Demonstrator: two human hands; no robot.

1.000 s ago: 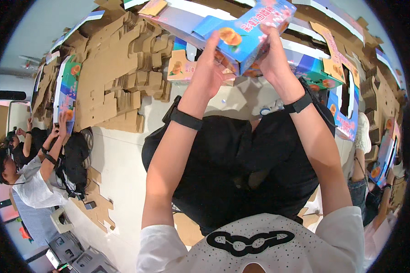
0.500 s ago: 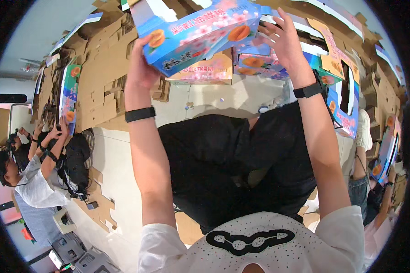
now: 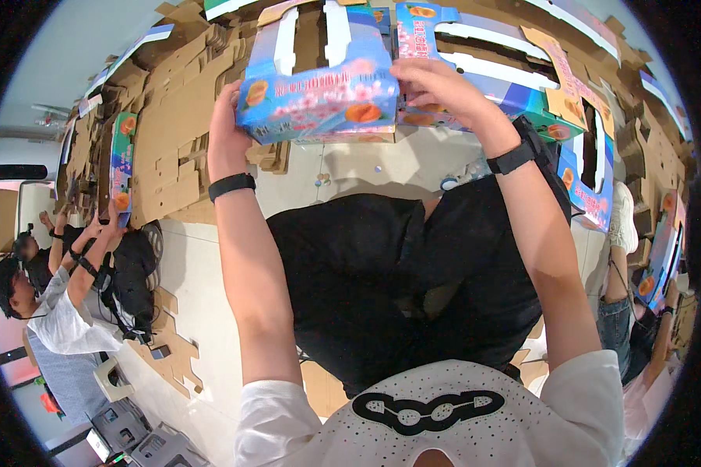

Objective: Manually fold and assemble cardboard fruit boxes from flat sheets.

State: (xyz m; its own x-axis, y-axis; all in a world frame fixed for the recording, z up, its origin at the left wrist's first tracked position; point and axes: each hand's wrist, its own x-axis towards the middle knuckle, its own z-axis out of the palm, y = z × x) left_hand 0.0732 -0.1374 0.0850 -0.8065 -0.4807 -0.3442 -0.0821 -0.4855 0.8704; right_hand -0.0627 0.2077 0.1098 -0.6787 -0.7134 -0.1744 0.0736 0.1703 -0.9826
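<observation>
The left hand [image 3: 227, 134] is curled against the left end of the printed fruit carton [image 3: 319, 105], its fingers partly hidden. The right hand [image 3: 444, 92] has its fingers bent and close together, tips at the carton's upper right corner; whether they pinch that edge, I cannot tell. The carton is between the two hands, beyond the black trousers [image 3: 405, 272], its long printed face toward the wearer and two white flaps [image 3: 335, 35] framing a brown opening on top.

A row of pinkish-red characters crosses the upper part of this face, with smaller lettering at its right and dark script at its lower left, all blurred. Orange fruit and pink blossoms are pictured around the writing.

Right of the carton is a blue slotted box [image 3: 491, 97], with red lettering on its left end panel. Left of the carton lie stacked brown cardboard blanks [image 3: 171, 128].
</observation>
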